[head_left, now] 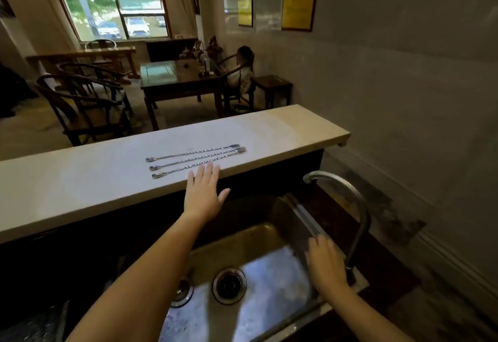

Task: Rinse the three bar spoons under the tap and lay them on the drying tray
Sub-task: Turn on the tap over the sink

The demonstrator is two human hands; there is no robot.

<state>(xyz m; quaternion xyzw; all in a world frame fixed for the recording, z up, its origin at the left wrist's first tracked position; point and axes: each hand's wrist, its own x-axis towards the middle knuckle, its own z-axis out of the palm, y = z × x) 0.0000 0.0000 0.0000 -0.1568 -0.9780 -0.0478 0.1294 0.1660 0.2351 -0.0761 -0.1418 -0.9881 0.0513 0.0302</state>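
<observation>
Ahead, three bar spoons point(195, 159) on counter point(80, 193), flat empty left hand point(203, 196) near; right hand point(326, 263) empty beside tap point(358, 207)

Vantage: head-worn, wide-angle.
Facing: forward and down, over sink point(269, 234) and desk point(107, 180).
Range: close, within arm's reach.

Three bar spoons point(195, 159), one tap point(347, 207), one sink point(269, 244), two hands point(203, 193), four wall frames point(298, 7)
</observation>
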